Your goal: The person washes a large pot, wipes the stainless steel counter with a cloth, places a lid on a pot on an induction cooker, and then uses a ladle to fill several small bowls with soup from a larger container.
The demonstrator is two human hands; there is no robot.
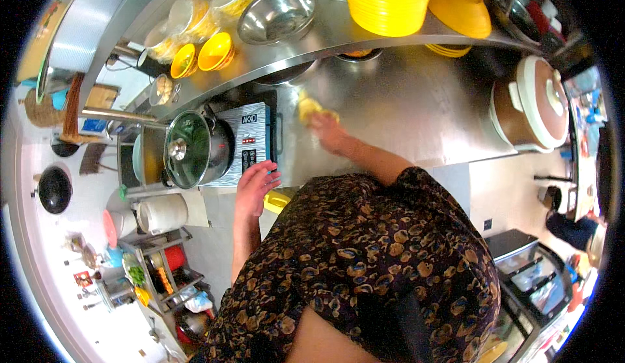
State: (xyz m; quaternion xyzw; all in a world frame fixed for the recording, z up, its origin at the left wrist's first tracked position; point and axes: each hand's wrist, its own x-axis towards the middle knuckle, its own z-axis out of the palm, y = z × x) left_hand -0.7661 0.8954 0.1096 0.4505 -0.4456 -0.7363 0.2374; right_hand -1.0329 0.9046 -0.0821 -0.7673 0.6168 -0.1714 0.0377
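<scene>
My right hand (329, 132) presses a yellow cloth (315, 108) against the stainless-steel counter (400, 109); both are slightly blurred. To its left, my left hand (256, 187) is raised with its fingers apart and nothing in it, near the front edge of an induction cooker (249, 141). On that cooker stands a steel pot (200, 148) with a glass lid. Something yellow (276, 201) shows low down between my left hand and my patterned top.
A steel shelf above the counter holds a steel bowl (278, 14), yellow bowls (216, 51) and a tall yellow stack (390, 2). A brown lidded cooker (530, 104) stands at the counter's right end. A rack (168, 270) is at lower left.
</scene>
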